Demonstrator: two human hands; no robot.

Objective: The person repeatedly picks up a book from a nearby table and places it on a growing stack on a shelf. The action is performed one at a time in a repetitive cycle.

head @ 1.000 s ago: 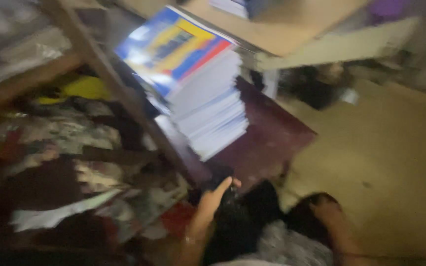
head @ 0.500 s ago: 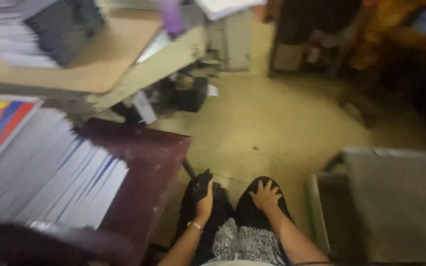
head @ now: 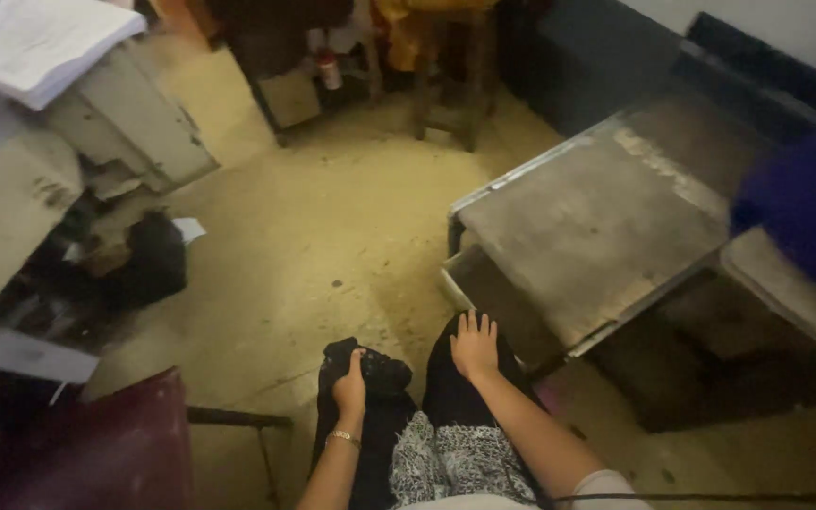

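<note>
I sit with both knees in black trousers at the bottom middle of the head view. My left hand (head: 350,385), with a thin gold bracelet at the wrist, rests on my left knee and is closed on a small black object (head: 378,367) with buttons. My right hand (head: 475,346) lies flat on my right knee, fingers spread, holding nothing. A patterned black-and-white cloth (head: 452,462) covers my lap.
A grey metal-edged table (head: 589,229) stands right of my knees. A dark red stool (head: 77,458) is at the lower left. A paper stack (head: 35,42) lies on a bench at the upper left, a black bag (head: 151,264) below it. Wooden stool legs (head: 446,90) stand far back.
The view has swung right, from the stacks of books on the left to the floor and the grey table. Both hands have stayed on my knees.
</note>
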